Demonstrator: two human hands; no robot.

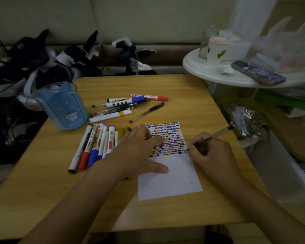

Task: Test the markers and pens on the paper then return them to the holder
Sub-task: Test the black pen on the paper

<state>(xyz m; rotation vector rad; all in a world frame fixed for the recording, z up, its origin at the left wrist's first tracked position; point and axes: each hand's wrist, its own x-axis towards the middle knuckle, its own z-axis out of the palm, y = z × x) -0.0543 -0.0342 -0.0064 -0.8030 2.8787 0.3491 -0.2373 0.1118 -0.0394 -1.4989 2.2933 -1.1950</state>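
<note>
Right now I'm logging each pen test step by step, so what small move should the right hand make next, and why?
Probably a short stroke at the end of the lowest row of marks. The right hand grips a pen with its tip at the right edge of the paper, beside the last coloured marks, while the left hand presses the sheet flat. Blank paper lies below.

a dim room with a wooden table (165,85) in front of a pale cushioned sofa back (130,18). a round white side table (218,76) stands just beside it at the right, cluttered.
</note>
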